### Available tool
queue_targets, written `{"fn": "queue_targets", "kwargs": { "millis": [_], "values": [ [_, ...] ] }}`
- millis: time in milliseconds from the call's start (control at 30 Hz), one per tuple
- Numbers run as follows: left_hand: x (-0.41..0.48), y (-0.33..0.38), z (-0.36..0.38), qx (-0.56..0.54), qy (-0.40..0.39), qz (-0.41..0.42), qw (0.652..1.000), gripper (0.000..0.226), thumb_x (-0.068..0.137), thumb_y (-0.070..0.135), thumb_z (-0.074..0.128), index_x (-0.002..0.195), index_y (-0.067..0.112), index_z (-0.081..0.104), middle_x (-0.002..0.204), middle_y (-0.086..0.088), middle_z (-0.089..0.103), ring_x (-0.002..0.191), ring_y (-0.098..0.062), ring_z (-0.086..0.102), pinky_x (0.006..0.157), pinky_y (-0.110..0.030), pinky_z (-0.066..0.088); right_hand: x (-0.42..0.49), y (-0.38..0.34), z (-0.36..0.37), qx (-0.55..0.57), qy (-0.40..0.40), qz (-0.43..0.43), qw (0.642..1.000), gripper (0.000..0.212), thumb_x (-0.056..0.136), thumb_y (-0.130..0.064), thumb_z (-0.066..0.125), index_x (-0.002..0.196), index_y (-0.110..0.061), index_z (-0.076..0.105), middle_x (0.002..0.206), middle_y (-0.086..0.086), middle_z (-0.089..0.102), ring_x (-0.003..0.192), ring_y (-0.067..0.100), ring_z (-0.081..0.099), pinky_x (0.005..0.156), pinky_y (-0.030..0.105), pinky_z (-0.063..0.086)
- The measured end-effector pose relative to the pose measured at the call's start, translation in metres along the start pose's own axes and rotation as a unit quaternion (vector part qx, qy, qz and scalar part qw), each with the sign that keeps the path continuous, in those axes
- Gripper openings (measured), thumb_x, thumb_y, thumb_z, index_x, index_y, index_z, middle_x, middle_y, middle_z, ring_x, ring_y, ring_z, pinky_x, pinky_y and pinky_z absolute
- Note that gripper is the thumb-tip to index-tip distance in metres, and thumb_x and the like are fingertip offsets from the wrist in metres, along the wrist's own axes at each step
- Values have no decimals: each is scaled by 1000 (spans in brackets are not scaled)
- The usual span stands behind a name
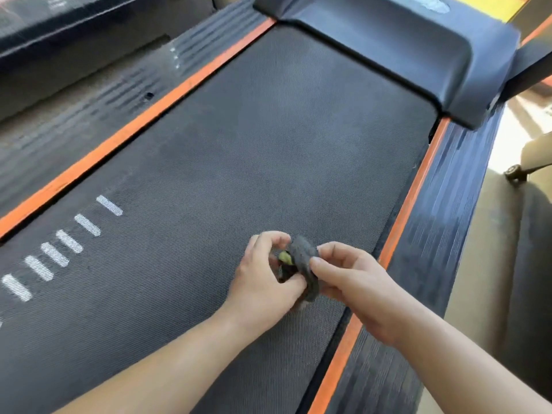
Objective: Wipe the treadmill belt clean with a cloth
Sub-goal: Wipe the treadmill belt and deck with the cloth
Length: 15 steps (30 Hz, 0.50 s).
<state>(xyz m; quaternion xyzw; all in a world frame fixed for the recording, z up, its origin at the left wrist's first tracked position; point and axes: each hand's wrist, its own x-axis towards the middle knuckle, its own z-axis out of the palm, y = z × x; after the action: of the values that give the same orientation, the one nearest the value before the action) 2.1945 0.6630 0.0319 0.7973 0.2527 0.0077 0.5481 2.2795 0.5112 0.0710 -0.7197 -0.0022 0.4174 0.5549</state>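
Note:
The dark textured treadmill belt (239, 150) fills the middle of the view, with white dashes near its left edge. A small dark grey cloth (304, 258), folded over with a yellow-green bit showing inside, is held just above the belt near its right side. My left hand (263, 279) curls its fingers round the cloth's left part. My right hand (352, 282) pinches the cloth's right edge between thumb and fingers. Both forearms reach in from the bottom.
Orange strips (412, 201) and ribbed dark side rails (442, 234) border the belt on both sides. The black motor cover (403, 49) closes the belt's far end. A chair base with a castor (513, 171) stands on the floor at right.

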Motion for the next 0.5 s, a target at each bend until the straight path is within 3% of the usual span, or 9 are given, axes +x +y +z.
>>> {"fn": "queue_targets", "kwargs": {
  "millis": [67,167,233,300,367,433,500],
  "values": [
    [5,-5,-12,44,-56,9,997,64,69,48,80,129,42,59,127,24,47,115,3,50,98,-17,42,1,-1,7,-26,-3,-22,999,10,106,-13,56,105,-7,64,96,7,74,86,18,66,80,29,56],
    [7,0,-31,-33,-122,-12,992,22,84,41,81,105,35,76,105,19,71,98,-1,67,86,-21,53,1,-10,13,-3,9,-50,999,13,109,-16,49,109,-9,60,99,8,76,91,22,70,89,44,58],
    [5,1,-36,-61,-98,-19,993,10,92,38,75,98,30,78,92,12,75,88,-5,69,82,-27,55,2,-13,17,26,47,-50,997,14,110,-19,47,109,-15,61,104,10,77,96,28,73,90,48,59],
    [5,1,-39,-40,-68,-11,997,19,99,40,64,93,27,76,87,9,74,86,-8,69,82,-32,54,7,-9,21,25,107,-41,993,17,110,-27,47,105,-26,63,107,10,76,98,26,73,89,49,59],
    [3,2,-42,-39,-48,-5,998,24,104,39,55,93,27,73,88,11,74,87,-3,67,82,-28,54,10,-9,24,-6,156,-28,987,19,109,-37,49,102,-31,66,105,4,76,93,17,70,83,41,57],
    [4,2,-47,-56,-18,-6,998,25,104,38,56,91,25,73,87,9,74,85,-5,68,77,-25,54,11,-13,24,-49,155,-5,987,27,104,-49,54,100,-30,72,102,-2,77,97,16,72,84,39,58],
    [8,-2,-56,-83,-18,-31,996,27,99,39,64,84,19,74,84,-1,74,83,-18,69,78,-32,57,13,-20,19,-61,97,38,993,38,97,-56,61,97,-21,76,98,1,79,96,24,74,89,45,58]
  ]
}}
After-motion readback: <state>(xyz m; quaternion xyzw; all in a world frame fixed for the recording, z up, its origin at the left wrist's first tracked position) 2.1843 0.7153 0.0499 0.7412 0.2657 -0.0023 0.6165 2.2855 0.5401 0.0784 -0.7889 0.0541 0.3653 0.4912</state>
